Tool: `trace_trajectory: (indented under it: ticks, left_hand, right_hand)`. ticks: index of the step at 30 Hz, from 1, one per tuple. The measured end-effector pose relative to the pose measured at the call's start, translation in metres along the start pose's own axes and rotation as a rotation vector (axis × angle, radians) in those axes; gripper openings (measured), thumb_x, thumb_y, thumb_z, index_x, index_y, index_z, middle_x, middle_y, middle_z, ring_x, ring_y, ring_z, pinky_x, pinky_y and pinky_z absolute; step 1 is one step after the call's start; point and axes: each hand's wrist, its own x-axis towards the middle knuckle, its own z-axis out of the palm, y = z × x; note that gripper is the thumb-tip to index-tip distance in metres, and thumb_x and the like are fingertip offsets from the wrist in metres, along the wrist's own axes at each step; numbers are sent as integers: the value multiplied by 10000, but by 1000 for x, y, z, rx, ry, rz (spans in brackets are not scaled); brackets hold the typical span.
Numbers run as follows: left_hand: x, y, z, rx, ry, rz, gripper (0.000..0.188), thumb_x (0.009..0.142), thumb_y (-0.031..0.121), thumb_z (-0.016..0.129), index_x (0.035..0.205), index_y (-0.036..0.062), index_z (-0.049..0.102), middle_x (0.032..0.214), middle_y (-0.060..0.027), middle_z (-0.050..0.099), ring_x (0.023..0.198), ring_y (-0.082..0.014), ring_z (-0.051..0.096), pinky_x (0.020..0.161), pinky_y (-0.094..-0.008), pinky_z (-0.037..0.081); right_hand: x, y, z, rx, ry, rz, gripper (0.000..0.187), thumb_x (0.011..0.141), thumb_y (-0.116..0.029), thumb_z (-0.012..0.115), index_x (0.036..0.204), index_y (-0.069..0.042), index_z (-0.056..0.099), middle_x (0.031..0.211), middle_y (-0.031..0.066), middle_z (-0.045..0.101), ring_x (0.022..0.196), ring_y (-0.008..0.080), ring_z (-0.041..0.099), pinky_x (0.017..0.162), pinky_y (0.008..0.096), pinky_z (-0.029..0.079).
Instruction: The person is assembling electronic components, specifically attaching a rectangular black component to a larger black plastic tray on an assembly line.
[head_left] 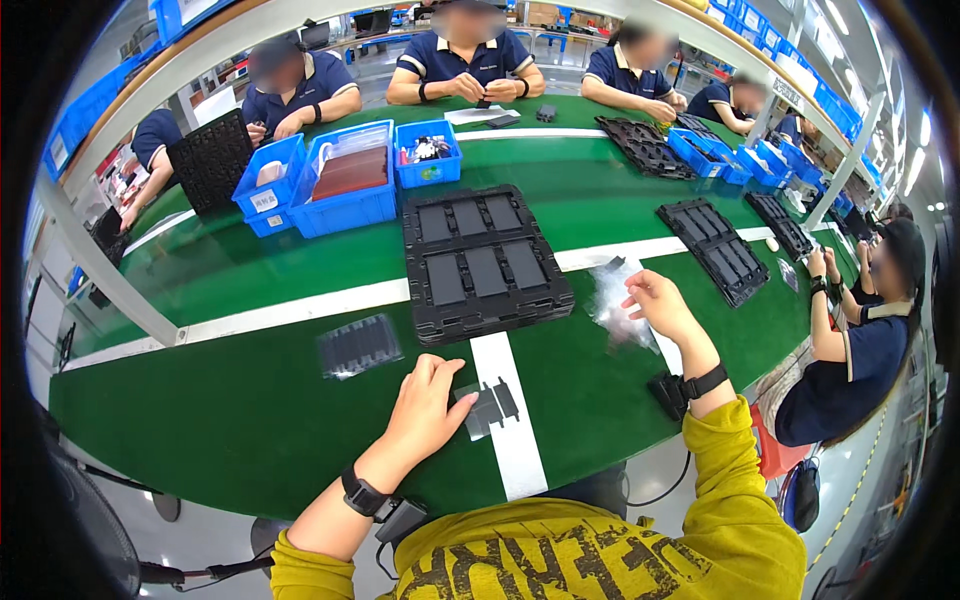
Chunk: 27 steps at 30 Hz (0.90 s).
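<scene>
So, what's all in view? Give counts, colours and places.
Table: one, green, middle.
Bands: several, white, across the table.
Tray stack: one, black, centre.
Flat pieces: six, dark grey, top tray.
Other trays: at least four, black, left, far and right.
Bins: three, blue, left of centre; more right.
Strip film: one, clear and black, left of stack.
Small film: one, clear with dark pieces, front centre.
Crumpled plastic: one, clear, right of stack.
Co-workers: several, dark tops, around the table.
Wristbands: two, black, wrists.
Sleeves: two, yellow, lower edge.
Left hand: one, bare, thumb on small film.
Right hand: one, bare, by crumpled plastic.
</scene>
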Motion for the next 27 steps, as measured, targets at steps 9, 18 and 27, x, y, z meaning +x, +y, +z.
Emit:
trace_trajectory:
  ticks: [9,18,27]
  left_hand:
    - [-3,-10,-7,-157,0,-41,366,736,201,711,1024,29,563,887,-87,483,744,-217,503,679,-316,438]
    - [-1,-10,-12,4,-79,-79,591,637,331,785,1051,10,513,983,-120,453,951,-284,461,834,-370,366]
    - [0,-16,-6,14,-46,26,571,624,390,777,983,26,523,932,-111,457,901,-277,478,789,-363,366]
  right_hand:
    - [44,-107,13,-146,-227,-55,141,835,-109,570,855,29,587,722,67,614,630,129,627,495,238,482]
    - [83,-141,59,-247,-320,-129,116,798,-101,621,830,10,611,726,61,619,623,122,623,505,234,489]
    - [169,-109,130,-657,-404,-514,324,692,-296,739,743,-19,577,748,158,623,733,308,603,665,368,469]
